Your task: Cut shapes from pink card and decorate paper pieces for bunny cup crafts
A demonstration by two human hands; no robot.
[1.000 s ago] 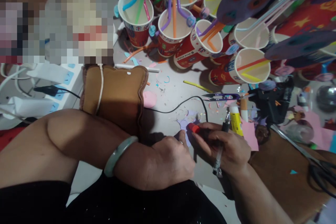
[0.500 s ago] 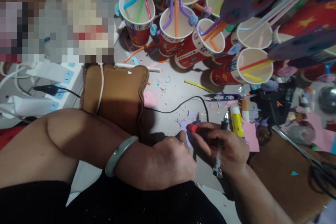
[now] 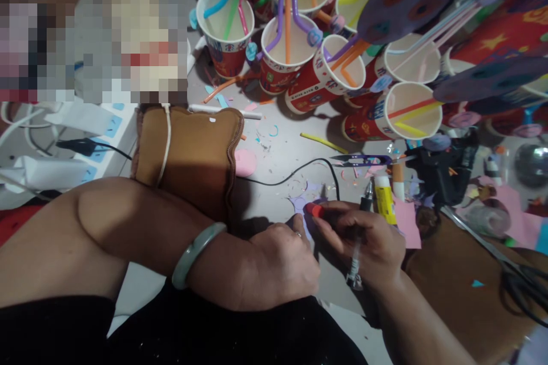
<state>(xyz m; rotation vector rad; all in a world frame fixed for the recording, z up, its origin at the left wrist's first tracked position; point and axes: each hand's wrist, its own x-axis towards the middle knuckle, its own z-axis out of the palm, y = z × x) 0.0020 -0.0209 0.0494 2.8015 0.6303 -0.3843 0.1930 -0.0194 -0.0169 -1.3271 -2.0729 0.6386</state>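
Note:
My left hand (image 3: 280,259), with a pale green bangle (image 3: 199,251) on its wrist, is curled low. Its index fingertip rests on a cut piece of purple paper (image 3: 299,205); the other fingertips are hidden. A circle outline shows on this paper. In my right hand (image 3: 374,236), a small red round cap (image 3: 314,209) is pinched between thumb and index finger, at the paper's edge. That same hand also carries a black-tipped clear pen (image 3: 356,254), tucked upright between the fingers.
Red paper cups (image 3: 289,71) with coloured straws crowd the back. A brown cushion (image 3: 192,148) and power strip (image 3: 109,131) lie left. Purple-handled snips (image 3: 363,161), a yellow glue stick (image 3: 385,199), pink paper (image 3: 406,222) and black scissors (image 3: 520,285) lie right, among scraps.
Both hands hold almost the same place and grip. The view has shifted very slightly; nothing else visibly differs.

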